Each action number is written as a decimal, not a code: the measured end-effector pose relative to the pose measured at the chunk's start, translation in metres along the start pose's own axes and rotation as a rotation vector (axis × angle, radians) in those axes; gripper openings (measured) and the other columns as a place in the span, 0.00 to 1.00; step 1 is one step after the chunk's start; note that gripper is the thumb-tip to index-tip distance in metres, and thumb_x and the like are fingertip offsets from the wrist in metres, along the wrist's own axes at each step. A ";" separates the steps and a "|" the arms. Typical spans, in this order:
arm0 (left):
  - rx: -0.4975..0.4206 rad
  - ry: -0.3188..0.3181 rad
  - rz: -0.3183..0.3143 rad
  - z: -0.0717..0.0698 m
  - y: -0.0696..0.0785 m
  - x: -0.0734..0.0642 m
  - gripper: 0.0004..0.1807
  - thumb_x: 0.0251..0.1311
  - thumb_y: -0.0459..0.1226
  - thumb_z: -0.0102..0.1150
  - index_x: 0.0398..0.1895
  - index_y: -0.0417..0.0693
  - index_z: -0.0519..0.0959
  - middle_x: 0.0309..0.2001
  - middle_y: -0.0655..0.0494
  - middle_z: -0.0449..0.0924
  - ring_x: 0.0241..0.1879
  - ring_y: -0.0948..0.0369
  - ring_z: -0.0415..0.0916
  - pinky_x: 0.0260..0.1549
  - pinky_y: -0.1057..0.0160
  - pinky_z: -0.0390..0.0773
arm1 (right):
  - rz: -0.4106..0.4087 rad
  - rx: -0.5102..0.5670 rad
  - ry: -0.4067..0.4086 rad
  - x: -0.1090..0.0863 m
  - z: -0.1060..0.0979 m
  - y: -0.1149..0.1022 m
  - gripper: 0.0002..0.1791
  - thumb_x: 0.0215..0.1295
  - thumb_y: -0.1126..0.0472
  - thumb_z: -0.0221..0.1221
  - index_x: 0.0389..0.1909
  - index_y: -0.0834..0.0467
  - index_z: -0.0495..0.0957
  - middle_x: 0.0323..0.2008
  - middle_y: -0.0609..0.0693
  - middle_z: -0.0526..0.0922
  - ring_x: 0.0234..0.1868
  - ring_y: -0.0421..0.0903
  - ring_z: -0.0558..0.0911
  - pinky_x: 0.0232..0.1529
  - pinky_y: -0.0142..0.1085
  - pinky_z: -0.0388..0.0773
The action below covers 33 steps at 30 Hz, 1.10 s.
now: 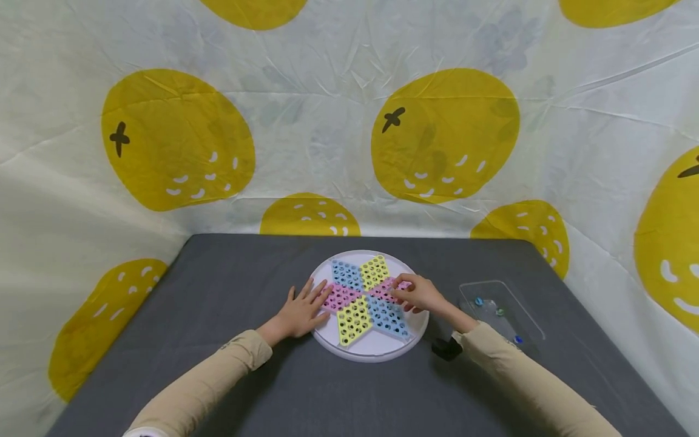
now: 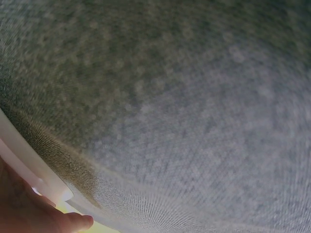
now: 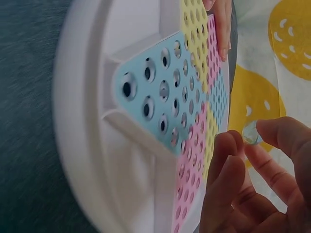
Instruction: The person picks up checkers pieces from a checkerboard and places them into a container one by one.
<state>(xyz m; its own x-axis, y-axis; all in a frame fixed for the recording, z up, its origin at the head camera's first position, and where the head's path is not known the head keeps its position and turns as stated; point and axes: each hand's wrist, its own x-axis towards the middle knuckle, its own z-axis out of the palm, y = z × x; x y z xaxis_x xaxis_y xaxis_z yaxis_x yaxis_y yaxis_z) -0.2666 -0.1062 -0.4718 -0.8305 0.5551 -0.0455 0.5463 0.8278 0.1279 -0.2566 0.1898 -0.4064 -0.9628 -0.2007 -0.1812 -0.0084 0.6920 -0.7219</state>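
A round white Chinese checkers board (image 1: 337, 349) with a star of blue, yellow and pink holed sections lies on the dark table. My left hand (image 1: 299, 312) rests on its left rim, fingers spread; in the left wrist view, part of this hand (image 2: 34, 211) shows at the lower left. Over the pink section on the right, my right hand (image 1: 419, 294) pinches a clear glass marble (image 3: 251, 133) between thumb and fingers. The right wrist view shows the marble held above the board, apart from the holes. Whether the other holes contain marbles is hard to tell.
Right of the board, partly behind my right sleeve, stands a clear plastic tray (image 1: 505, 284) with several marbles in it. A small black object (image 1: 446, 349) is by my right wrist. White cloth (image 1: 317, 145) printed with yellow fruit hangs behind the table (image 1: 240, 267).
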 end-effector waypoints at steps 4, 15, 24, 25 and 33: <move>-0.012 0.004 0.006 0.000 0.000 0.000 0.34 0.63 0.56 0.34 0.70 0.56 0.46 0.71 0.55 0.42 0.70 0.47 0.33 0.57 0.33 0.44 | -0.004 0.003 -0.012 -0.009 -0.009 0.009 0.10 0.59 0.56 0.56 0.38 0.57 0.74 0.26 0.57 0.82 0.20 0.47 0.80 0.20 0.37 0.75; -0.005 -0.007 -0.011 0.003 -0.001 0.001 0.35 0.62 0.59 0.32 0.70 0.61 0.43 0.72 0.59 0.39 0.70 0.50 0.31 0.58 0.34 0.43 | -0.069 0.021 -0.031 -0.032 -0.029 0.036 0.15 0.55 0.49 0.58 0.35 0.56 0.73 0.18 0.52 0.80 0.16 0.44 0.77 0.17 0.32 0.72; -0.016 -0.010 -0.012 0.003 0.000 0.002 0.34 0.62 0.57 0.34 0.70 0.59 0.44 0.72 0.58 0.40 0.70 0.49 0.31 0.57 0.33 0.43 | -0.045 0.035 -0.004 -0.046 -0.036 0.049 0.12 0.59 0.56 0.56 0.39 0.60 0.73 0.22 0.61 0.81 0.19 0.51 0.80 0.18 0.34 0.72; -0.017 -0.010 -0.014 0.003 0.000 0.002 0.35 0.62 0.58 0.34 0.70 0.60 0.44 0.72 0.58 0.39 0.70 0.49 0.31 0.57 0.33 0.43 | -0.052 0.038 -0.005 -0.048 -0.037 0.050 0.12 0.59 0.57 0.56 0.40 0.60 0.73 0.23 0.62 0.81 0.20 0.52 0.80 0.18 0.35 0.72; 0.016 -0.007 -0.022 0.006 -0.002 0.004 0.34 0.62 0.58 0.32 0.70 0.61 0.43 0.72 0.60 0.39 0.71 0.51 0.30 0.58 0.34 0.43 | -0.061 0.063 -0.022 -0.058 -0.047 0.059 0.15 0.60 0.55 0.55 0.42 0.61 0.72 0.23 0.60 0.81 0.20 0.53 0.80 0.21 0.40 0.75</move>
<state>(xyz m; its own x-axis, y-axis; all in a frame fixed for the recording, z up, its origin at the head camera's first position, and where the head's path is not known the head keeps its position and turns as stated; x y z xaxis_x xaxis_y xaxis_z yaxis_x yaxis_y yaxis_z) -0.2702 -0.1055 -0.4783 -0.8416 0.5372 -0.0551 0.5295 0.8410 0.1114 -0.2145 0.2750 -0.4067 -0.9550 -0.2562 -0.1497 -0.0487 0.6330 -0.7726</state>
